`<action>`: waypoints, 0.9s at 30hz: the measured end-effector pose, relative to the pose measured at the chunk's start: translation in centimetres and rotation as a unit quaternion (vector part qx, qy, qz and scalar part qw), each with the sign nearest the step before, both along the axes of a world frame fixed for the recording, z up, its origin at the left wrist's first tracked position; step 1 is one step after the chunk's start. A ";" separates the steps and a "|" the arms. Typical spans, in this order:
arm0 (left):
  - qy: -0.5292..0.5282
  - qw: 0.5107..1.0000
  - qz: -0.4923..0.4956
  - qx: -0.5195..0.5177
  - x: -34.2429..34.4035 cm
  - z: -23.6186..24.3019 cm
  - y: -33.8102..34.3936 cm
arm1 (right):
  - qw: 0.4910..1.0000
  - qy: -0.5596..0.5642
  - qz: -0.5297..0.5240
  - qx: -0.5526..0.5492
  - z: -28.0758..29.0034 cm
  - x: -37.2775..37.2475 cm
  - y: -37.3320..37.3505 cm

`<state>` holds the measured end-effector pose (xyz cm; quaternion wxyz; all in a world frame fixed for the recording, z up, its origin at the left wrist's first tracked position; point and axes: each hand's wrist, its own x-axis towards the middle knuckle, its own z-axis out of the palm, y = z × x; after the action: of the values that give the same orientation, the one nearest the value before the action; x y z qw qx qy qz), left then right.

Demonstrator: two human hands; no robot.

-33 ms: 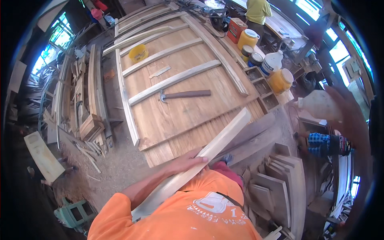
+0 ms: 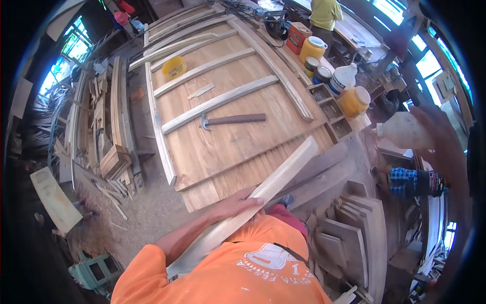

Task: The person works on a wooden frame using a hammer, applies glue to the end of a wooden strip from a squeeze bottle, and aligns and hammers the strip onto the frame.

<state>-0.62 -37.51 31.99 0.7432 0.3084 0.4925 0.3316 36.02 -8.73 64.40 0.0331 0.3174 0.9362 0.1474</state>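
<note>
My left hand [image 2: 242,202] is closed round a pale wooden board [image 2: 286,169], which slants from beside my body up toward the panel's near right corner. Raised at the right, my right hand [image 2: 436,129] looks dark and blurred, wrapped about a whitish plastic jug [image 2: 404,131]. The jug lies tilted sideways, its neck pointing left. Ahead of me is a large wooden panel [image 2: 223,147] with pale battens [image 2: 220,105] across it. A claw hammer [image 2: 235,119] with a brown handle rests on the panel, near a thin wood scrap [image 2: 201,91] and a yellow tub [image 2: 174,67].
Along the panel's right side stand yellow jars [image 2: 354,101], a white jug [image 2: 342,80], cans [image 2: 322,75] and a compartmented wooden tray [image 2: 330,111]. Stacked boards [image 2: 349,238] are at lower right. Lumber [image 2: 117,101] lies left. A person in yellow [image 2: 325,14] stands far off.
</note>
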 end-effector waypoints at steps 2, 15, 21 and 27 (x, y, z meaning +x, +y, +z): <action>0.036 0.999 -0.019 0.022 0.2 0.2 0.8 | 1.000 -0.024 0.002 0.016 0.6 -0.2 -0.1; -0.029 0.996 -0.042 0.075 2.1 1.8 1.4 | 0.994 -0.059 0.091 0.025 0.3 -2.2 -2.4; -0.038 0.996 -0.047 0.064 2.8 2.3 2.7 | 0.988 -0.090 0.093 0.088 1.2 -2.8 -4.8; -0.016 0.998 -0.052 0.031 3.1 2.5 2.1 | 0.980 -0.050 0.164 0.106 -1.0 -3.4 -1.5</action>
<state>2.45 -35.37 34.45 0.7571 0.3512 0.4534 0.3128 32.66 -10.20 63.43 0.0214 0.1539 0.9516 0.2650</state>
